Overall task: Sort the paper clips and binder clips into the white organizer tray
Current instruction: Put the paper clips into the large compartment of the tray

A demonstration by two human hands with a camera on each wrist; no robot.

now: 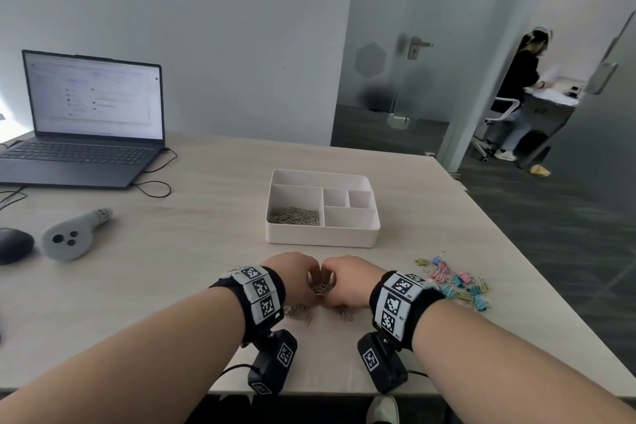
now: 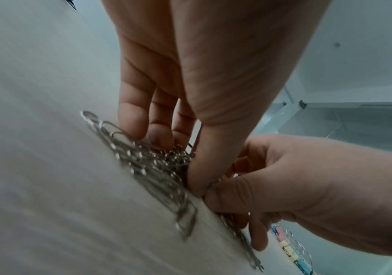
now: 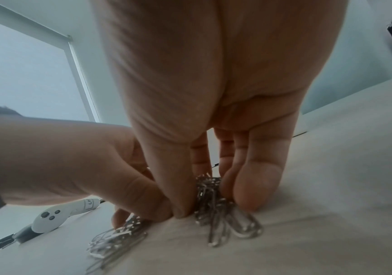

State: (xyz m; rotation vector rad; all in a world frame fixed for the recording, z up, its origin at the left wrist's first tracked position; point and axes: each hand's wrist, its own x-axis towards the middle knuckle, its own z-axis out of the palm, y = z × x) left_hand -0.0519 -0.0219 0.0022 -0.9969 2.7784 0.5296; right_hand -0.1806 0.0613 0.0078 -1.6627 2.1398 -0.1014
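Observation:
Near the table's front edge, both hands meet around a heap of silver paper clips. My left hand curls its fingers and thumb onto the heap. My right hand pinches a bunch of the same clips between thumb and fingers, and the two thumbs touch. A few clips lie loose under the left hand. The white organizer tray stands just beyond, with paper clips in its large left compartment. Several pastel binder clips lie scattered to the right of my right wrist.
An open laptop with its cable occupies the far left. A grey handheld controller and a dark mouse lie at the left. The table's right edge runs close to the binder clips. A person stands beyond the glass door.

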